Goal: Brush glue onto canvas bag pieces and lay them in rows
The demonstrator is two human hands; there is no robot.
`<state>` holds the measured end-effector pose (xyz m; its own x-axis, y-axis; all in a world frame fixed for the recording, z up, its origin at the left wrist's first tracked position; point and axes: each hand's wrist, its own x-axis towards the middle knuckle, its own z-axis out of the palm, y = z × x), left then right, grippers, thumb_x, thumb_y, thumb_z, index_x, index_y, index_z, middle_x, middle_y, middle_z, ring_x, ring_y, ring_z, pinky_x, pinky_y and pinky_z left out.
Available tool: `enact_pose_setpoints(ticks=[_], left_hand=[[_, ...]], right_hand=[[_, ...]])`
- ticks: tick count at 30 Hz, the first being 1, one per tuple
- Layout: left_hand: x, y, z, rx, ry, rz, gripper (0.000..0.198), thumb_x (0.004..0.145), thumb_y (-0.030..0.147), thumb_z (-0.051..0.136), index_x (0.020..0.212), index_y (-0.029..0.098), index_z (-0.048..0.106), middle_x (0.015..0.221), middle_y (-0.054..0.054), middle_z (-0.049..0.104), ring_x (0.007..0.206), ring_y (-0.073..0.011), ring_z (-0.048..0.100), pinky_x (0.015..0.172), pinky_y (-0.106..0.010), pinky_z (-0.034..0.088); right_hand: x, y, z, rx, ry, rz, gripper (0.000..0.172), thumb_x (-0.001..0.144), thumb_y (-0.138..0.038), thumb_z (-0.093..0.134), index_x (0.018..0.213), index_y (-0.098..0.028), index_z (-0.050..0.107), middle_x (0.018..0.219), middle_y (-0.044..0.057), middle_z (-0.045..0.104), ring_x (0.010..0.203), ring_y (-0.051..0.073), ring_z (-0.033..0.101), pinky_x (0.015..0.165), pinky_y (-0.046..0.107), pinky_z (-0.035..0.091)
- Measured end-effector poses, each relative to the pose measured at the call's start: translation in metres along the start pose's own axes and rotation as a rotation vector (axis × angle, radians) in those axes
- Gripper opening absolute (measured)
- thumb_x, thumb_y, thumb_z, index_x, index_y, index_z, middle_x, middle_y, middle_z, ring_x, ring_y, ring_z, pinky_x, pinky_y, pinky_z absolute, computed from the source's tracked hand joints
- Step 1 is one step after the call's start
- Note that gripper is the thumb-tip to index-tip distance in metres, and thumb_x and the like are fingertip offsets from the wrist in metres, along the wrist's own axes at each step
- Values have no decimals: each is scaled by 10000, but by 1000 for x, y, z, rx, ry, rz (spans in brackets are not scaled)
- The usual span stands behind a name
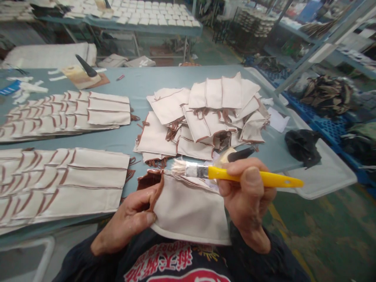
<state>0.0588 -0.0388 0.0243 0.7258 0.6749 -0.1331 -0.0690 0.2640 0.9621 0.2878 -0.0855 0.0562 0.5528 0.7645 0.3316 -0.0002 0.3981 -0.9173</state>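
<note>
My right hand [249,199] is closed around a yellow-handled paintbrush [276,179], held level with its pale bristles pointing left. Below the bristles is a cream fabric piece [190,207] with a brown edge, close in front of my body. Its left edge is pinched between the thumb and fingers of my left hand [129,217], where a brown inner side shows. Whether the bristles touch the fabric I cannot tell. Just beyond the brush lies a black-handled tool [241,153], partly hidden by my right hand.
Overlapping rows of cream pieces [96,168] cover the table's left side. A loose pile of similar pieces [205,113] lies beyond my hands. Farther back, a second black-handled tool [86,66] rests on a board. A black cloth or bag [303,147] sits at the right edge, near blue pallets [320,125].
</note>
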Motion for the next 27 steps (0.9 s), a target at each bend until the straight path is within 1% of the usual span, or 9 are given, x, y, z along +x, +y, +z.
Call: enact_pose_setpoints(ticks=[5,8,11,13,16,18,21,25,27], left_hand=[[4,2,5,-20,-44,-41,489,885,583,777,717,152,619,846,-23,582,764,-162,511,655,-236,423],[5,-2,5,-73,-31,-73,482,856,569,798,706,157,598,845,-18,572,749,-154,495,641,-233,413],[1,-7,3,-133,-11,-98,443,841,516,806,703,167,572,854,-24,591,768,-165,520,651,-240,418],[-1,-9,3,-138,-15,-108,398,841,473,793,712,170,570,859,-26,594,771,-170,527,654,-246,419],[1,-9,5,-102,-19,-107,343,843,415,767,716,178,555,856,-23,579,759,-167,511,642,-251,410],[6,-8,7,-51,22,-61,325,857,378,743,700,188,532,836,-15,561,771,-170,503,656,-253,411],[12,-9,8,100,134,4,282,898,326,699,698,190,554,806,-5,548,806,-177,506,711,-253,421],[15,-16,5,175,290,-59,211,933,317,684,774,181,653,769,16,566,738,-150,495,689,-236,420],[16,-17,4,151,326,-63,181,941,332,703,849,178,725,825,1,647,795,-159,568,741,-229,464]], right_hand=[[0,12,4,-37,-155,-84,251,1047,-392,610,866,-245,702,519,-71,555,390,99,488,389,224,390],[0,15,2,-83,-86,-121,267,1061,-391,589,873,-232,692,541,-75,556,410,91,496,408,217,400],[-6,8,-6,-57,-12,-119,253,1059,-377,592,874,-237,693,541,-72,544,406,94,467,414,234,389],[-10,6,-9,-39,-48,-112,233,1057,-361,592,885,-243,695,540,-73,544,408,97,461,417,239,386],[-12,16,-6,-104,-159,-121,215,1067,-355,577,924,-242,692,561,-76,576,422,95,492,424,222,399],[-8,27,-3,-168,-171,-133,241,1071,-377,569,921,-230,685,571,-75,583,433,91,511,434,212,413],[-4,33,-8,-211,-72,-116,288,1068,-417,569,897,-213,678,570,-71,576,449,88,530,454,204,434],[-13,17,-24,-181,54,-26,322,1046,-448,596,845,-207,671,521,-73,544,418,88,504,426,192,404],[-22,8,-28,-152,71,31,330,1039,-450,607,824,-207,673,503,-72,532,404,90,499,413,190,388]])
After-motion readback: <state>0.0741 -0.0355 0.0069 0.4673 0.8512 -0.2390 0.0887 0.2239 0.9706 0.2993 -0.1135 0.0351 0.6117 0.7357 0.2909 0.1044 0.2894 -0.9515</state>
